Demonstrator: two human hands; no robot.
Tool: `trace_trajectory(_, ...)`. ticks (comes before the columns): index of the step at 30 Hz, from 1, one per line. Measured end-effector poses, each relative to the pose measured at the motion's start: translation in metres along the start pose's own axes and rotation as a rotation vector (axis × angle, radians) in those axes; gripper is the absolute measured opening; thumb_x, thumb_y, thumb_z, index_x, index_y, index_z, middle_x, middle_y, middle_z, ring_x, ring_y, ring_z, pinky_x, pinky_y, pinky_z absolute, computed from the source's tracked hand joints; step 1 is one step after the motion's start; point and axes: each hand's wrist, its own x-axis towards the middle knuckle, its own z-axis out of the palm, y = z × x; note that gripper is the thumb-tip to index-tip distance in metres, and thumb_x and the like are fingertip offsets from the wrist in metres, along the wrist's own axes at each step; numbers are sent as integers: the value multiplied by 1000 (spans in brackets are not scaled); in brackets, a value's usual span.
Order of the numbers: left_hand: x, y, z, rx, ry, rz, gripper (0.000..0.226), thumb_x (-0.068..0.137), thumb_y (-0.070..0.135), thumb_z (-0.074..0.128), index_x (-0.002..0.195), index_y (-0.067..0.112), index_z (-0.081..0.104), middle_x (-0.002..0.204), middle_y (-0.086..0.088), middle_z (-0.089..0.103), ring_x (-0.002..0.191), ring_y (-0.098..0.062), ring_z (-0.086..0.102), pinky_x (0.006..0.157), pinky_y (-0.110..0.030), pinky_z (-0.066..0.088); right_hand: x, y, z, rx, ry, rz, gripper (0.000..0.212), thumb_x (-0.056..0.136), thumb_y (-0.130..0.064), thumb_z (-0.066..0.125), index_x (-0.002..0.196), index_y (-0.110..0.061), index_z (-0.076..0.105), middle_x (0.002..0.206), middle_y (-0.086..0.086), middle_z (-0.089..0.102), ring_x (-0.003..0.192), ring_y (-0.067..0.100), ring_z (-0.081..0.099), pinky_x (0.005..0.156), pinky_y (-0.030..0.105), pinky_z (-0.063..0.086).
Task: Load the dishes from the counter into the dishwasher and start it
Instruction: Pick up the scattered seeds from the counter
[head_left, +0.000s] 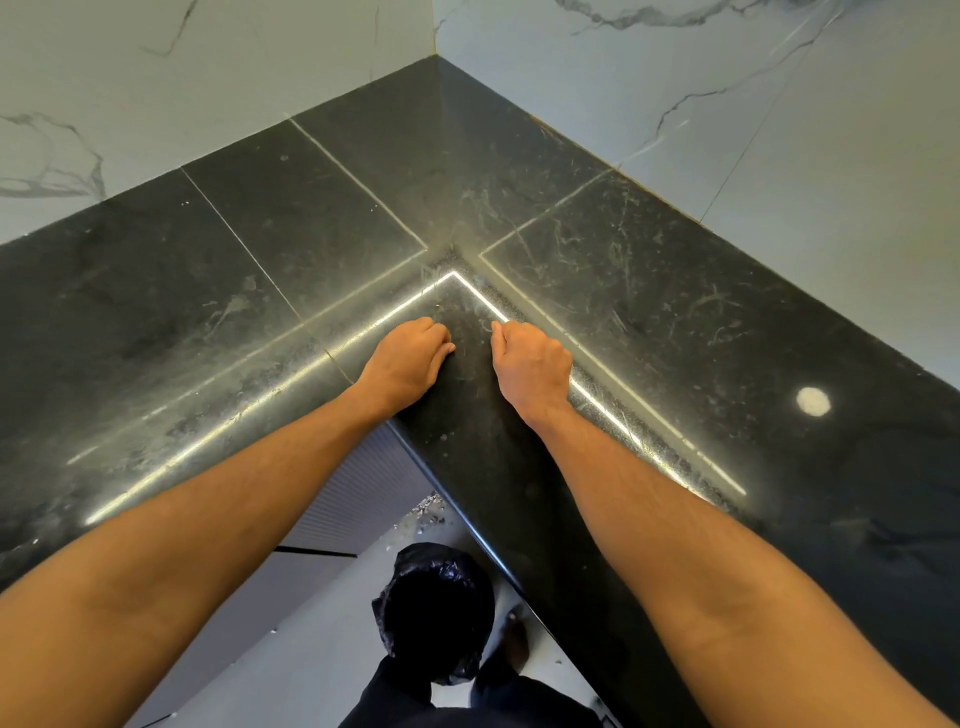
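Observed: the left hand (409, 364) and the right hand (531, 365) both rest on the black stone counter (291, 234) at its inner corner, near each other but apart. Each hand's fingers are curled under into a loose fist, and neither has hold of anything. No dishes show on the visible stretch of counter and the dishwasher is not in view, so where they are cannot be told from here. Below the counter edge stands a bin lined with a black bag (436, 608), beside a grey ribbed cabinet front (358, 493). Assessment: loading appears not yet begun, and the step in hand is judged to be finding the dishes. Recommendation: raise the head and look along both runs of the counter before moving off; uncurl the fingers ahead of any reach so a plate or glass meets a ready grip; carry one item per hand, since the polished stone looks slippery and hard on crockery; mind the bin at the feet when turning towards the machine
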Motion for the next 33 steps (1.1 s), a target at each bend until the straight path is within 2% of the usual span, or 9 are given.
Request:
trace_trajectory(4, -1, 2, -3, -35, -19, -27, 12, 97, 20, 56, 92, 10, 60, 89, -6, 59, 82, -24, 55, 75, -35, 43, 1, -1, 0, 3, -10, 2, 48, 107, -43, 34, 68, -19, 48, 61, -3, 50, 52, 16, 50, 47, 30, 37)
trace_trajectory(7, -8, 6, -3, -149, 14, -143, 10, 98, 20, 54, 90, 13, 55, 86, 2, 53, 78, -16, 49, 72, -30, 40, 1, -2, 0, 5, -17, 7, 47, 107, -42, 34, 68, -19, 48, 62, -3, 51, 53, 18, 52, 48, 31, 39)
trace_trajectory(11, -10, 21, -12, -382, 171, -425, 13, 102, 20, 45, 91, 13, 48, 76, 8, 47, 68, -6, 45, 59, -17, 32, 1, -1, -2, -7, -47, 3, 48, 108, -41, 32, 70, -17, 50, 65, -1, 54, 57, 20, 55, 51, 31, 38)
trace_trajectory(16, -30, 41, -17, -764, 228, -670, 20, 103, 24, 42, 85, 17, 45, 71, 5, 44, 62, -10, 40, 59, -29, 35, -2, -1, -9, -9, -62, -46, 45, 108, -38, 32, 75, -15, 53, 70, 1, 52, 66, 26, 61, 57, 33, 36)
trace_trajectory(21, -85, 58, -18, -1122, 302, -825, 27, 98, 9, 38, 73, 18, 36, 68, 1, 36, 50, -5, 27, 47, -22, 24, -18, 3, -12, -36, -81, -101, 47, 108, -35, 31, 86, -9, 63, 84, 9, 66, 78, 33, 66, 61, 33, 36)
trace_trajectory(24, -124, 59, -15, -1267, 285, -980, 27, 93, 6, 36, 69, 18, 33, 67, -5, 38, 49, -9, 22, 48, -26, 18, -40, -5, -18, -37, -87, -83, 46, 107, -34, 32, 93, -7, 67, 93, 14, 70, 87, 39, 66, 67, 38, 44)
trace_trajectory(27, -166, 51, -8, -1487, 219, -1183, 27, 87, 5, 38, 65, 19, 29, 59, -3, 39, 44, -10, 17, 41, -25, 15, -78, -14, -19, -38, -107, -84, 45, 106, -36, 35, 94, -9, 69, 97, 16, 71, 90, 41, 67, 74, 42, 50)
trace_trajectory(29, -193, 43, -2, -1583, 143, -1252, 27, 82, 4, 41, 64, 20, 27, 55, -1, 38, 42, -10, 16, 37, -23, 15, -108, -25, -20, -2, -114, -68, 45, 106, -36, 37, 88, -9, 67, 92, 15, 70, 86, 41, 66, 72, 43, 50)
trace_trajectory(33, -241, 29, 6, -1609, 15, -1303, 28, 81, 3, 41, 65, 21, 25, 51, 1, 35, 39, -9, 16, 35, -22, 14, -163, -52, -29, -10, -118, -27, 46, 106, -35, 38, 78, -9, 62, 81, 14, 69, 77, 40, 66, 62, 40, 48)
